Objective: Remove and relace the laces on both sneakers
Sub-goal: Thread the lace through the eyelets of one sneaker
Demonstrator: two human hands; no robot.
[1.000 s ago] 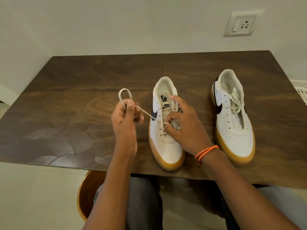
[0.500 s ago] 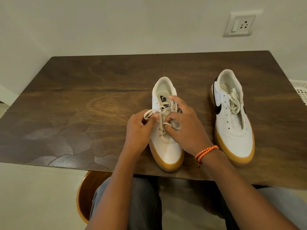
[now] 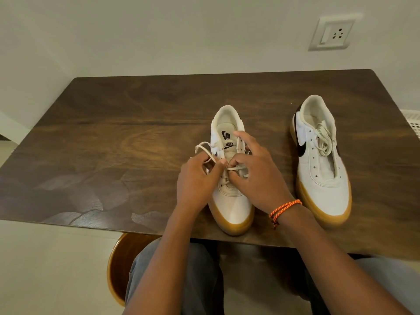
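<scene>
Two white sneakers with gum soles stand on the dark wooden table [image 3: 113, 137], toes toward me. The left sneaker [image 3: 230, 201] sits in the middle, partly laced near the toe. My left hand [image 3: 196, 180] pinches its cream lace [image 3: 203, 148], which loops out to the left of the shoe. My right hand [image 3: 259, 176] pinches a lace strand across the tongue, its index finger stretched up over the eyelets. The right sneaker [image 3: 322, 169] has empty eyelets, with its loose lace [image 3: 325, 142] bunched inside the opening.
A wall socket [image 3: 332, 34] is on the wall behind the table. A white plastic basket [image 3: 412, 123] shows at the right edge. A round wooden stool [image 3: 118, 267] and my knees are below the table's front edge.
My left hand, which held the lace pulled out to the left, has come in to the sneaker's eyelets with the lace looping beside it. My right hand stayed on the shoe.
</scene>
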